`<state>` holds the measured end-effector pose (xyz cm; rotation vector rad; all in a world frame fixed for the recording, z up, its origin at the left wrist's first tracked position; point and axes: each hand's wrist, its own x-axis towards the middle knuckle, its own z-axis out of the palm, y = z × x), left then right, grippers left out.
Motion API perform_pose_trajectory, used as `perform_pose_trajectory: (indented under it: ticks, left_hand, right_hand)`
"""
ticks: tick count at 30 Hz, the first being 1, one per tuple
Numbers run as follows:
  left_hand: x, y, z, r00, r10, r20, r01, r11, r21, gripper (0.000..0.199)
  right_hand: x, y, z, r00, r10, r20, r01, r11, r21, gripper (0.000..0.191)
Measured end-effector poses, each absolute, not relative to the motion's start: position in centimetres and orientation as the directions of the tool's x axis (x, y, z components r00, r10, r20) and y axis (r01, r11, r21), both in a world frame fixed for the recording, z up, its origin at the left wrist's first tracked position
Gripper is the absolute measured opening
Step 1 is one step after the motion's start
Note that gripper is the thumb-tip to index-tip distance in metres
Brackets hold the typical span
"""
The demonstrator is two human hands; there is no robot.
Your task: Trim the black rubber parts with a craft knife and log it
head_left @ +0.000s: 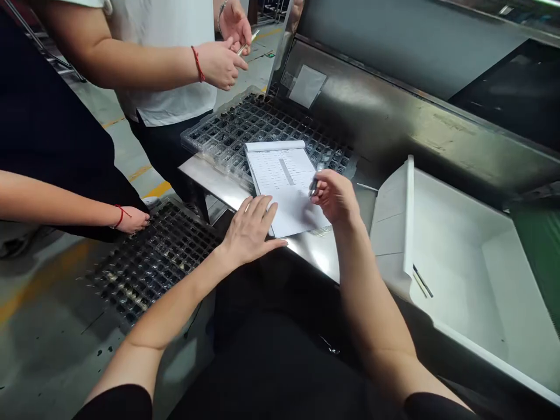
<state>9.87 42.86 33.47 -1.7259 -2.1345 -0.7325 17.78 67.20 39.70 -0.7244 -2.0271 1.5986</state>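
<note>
A white notepad (286,204) with printed lines and a folded-over top page lies at the metal table's front edge, partly over a clear tray (227,131) of many small cells. My left hand (251,230) rests flat with fingers spread on the pad's lower left edge. Above the pad's right side, my right hand (335,195) is closed on a pen (313,186), whose dark, shiny barrel shows between the fingers.
Two people stand at the left; one holds a pen (248,44), another's hand (131,220) touches a low cell tray (157,256). At the right is a white bin (459,274) with two thin sticks (422,281). A metal panel (376,122) rises behind the table.
</note>
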Motion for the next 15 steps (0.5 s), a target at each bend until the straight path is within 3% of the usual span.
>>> perform_pose_trajectory:
  ticks: [3,7,12,15]
  left_hand:
    - [9.5,44.9,34.1,-0.12,0.904,0.41,0.992,0.1,0.07,0.09]
    - [8.0,45.1,33.8,-0.03,0.94,0.341,1.0,0.027,0.012,0.076]
    - [5.0,43.7,32.4,0.126,0.889,0.441,0.988,-0.153,0.026,0.075]
    - [4.4,43.7,31.7,0.189,0.861,0.472,0.969,-0.242,0.054,0.072]
  right_hand:
    - [18.5,67.5,39.8,-0.68,0.724,0.118,-0.115,0.053,-0.992,0.061]
    - [19.2,66.7,40.3,-0.671,0.719,0.184,-0.281,-0.016,-0.96,0.05]
    - [20.1,65.1,41.7,-0.719,0.599,0.351,-0.383,0.08,-0.92,0.021]
    - [19.8,64.4,42.6,-0.761,0.507,0.405,-0.372,0.171,-0.912,0.017]
